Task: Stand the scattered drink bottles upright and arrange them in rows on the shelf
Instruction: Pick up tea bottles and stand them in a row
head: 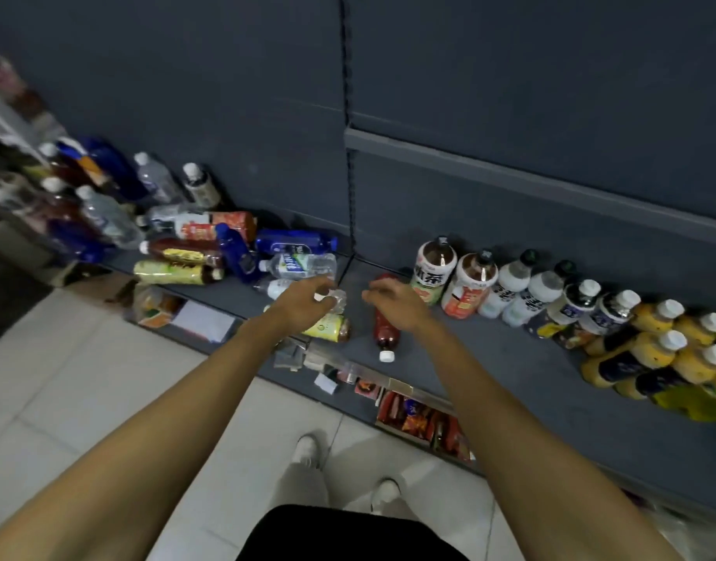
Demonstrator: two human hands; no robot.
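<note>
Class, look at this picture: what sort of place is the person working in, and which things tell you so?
Probably a small shop or convenience store. A long dark retail shelf carries many drink bottles, some upright in rows, others lying scattered, and packaged snacks sit on the shelf below, above a tiled floor.

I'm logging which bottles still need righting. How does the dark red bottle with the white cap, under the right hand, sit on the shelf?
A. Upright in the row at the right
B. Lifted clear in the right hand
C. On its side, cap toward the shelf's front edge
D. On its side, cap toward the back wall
C: the dark red bottle lies flat on the shelf, its white cap nearest the front edge, with the right hand above its far end.
</note>
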